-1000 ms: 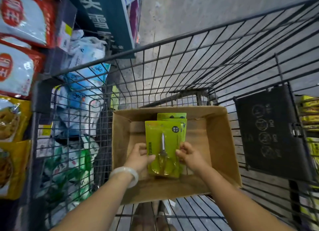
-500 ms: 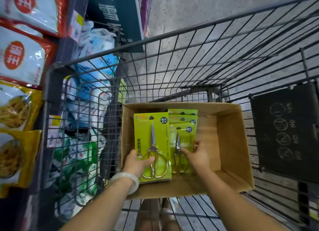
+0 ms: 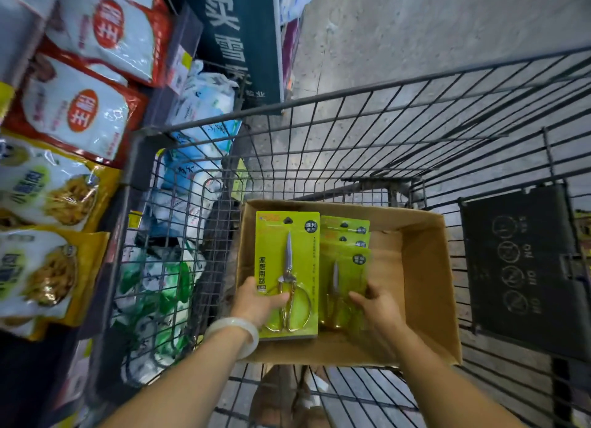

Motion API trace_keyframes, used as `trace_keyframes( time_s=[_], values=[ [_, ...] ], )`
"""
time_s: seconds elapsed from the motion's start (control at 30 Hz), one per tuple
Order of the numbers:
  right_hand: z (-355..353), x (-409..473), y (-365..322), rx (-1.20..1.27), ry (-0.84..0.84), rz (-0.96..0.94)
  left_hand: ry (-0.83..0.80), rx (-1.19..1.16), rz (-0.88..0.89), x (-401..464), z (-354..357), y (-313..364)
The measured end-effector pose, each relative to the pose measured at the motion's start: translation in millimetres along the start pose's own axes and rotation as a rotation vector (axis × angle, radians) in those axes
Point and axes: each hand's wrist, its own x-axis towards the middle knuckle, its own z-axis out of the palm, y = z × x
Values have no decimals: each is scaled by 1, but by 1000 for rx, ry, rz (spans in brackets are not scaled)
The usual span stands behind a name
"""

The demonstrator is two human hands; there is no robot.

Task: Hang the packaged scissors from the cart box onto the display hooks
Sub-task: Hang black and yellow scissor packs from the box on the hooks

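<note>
Shop aisle with a speckled concrete floor (image 3: 415, 34), seen from above through a wire cart (image 3: 367, 133). On the cart's bottom sits an open cardboard box (image 3: 425, 267). Left hand (image 3: 259, 303), wearing a pale bangle (image 3: 238, 331) at the wrist, grips the lower left edge of a green scissors pack (image 3: 287, 267), thumb across its front; the pack is raised upright above the box's left side, its hang-hole at the top. Right hand (image 3: 377, 306) curls its fingers around the lower edge of a second scissors pack (image 3: 343, 280) at the front of a short stack (image 3: 345, 232) of the same green packs lying in the box. Beside the cart on the left, shelves hold red-and-white bags (image 3: 96, 76) and yellow bags (image 3: 48, 204). A dark sign panel (image 3: 524, 267) hangs on the cart's right side.
</note>
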Motion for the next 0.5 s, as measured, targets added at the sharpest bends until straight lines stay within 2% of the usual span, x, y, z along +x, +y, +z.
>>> trace_keyframes(
  time_s=[0.23,0.5],
  values=[
    [-37,-43,-68,220,-45,-232,62,-106,116,-51,-10,28],
    [-69,-123,-116,150,-205,-503,234,-239,310,-147,-16,19]
  ],
)
